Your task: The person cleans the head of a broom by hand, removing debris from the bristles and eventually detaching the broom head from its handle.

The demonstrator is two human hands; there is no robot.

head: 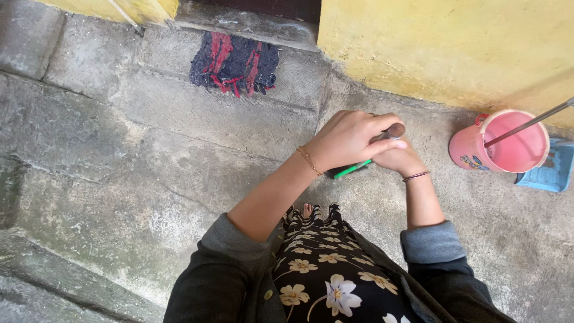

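My left hand (348, 139), with a thin gold bracelet at the wrist, is closed around the top of a long handle (394, 131) seen almost end-on, its grey rounded tip poking out past my fingers. My right hand (402, 160), with a striped thread band at the wrist, grips the same handle just below the left hand. A green stretch of the handle (353, 169) shows under my left hand, running down toward the stone floor. The tool's lower end is hidden behind my hands and arm.
A pink plastic mug (478, 146) with a metal rod (532, 122) leaning in it stands at the right by the yellow wall (454, 48). A blue flat object (555, 170) lies beside it. A red and dark rag mat (234, 63) lies on the stone step (179, 107).
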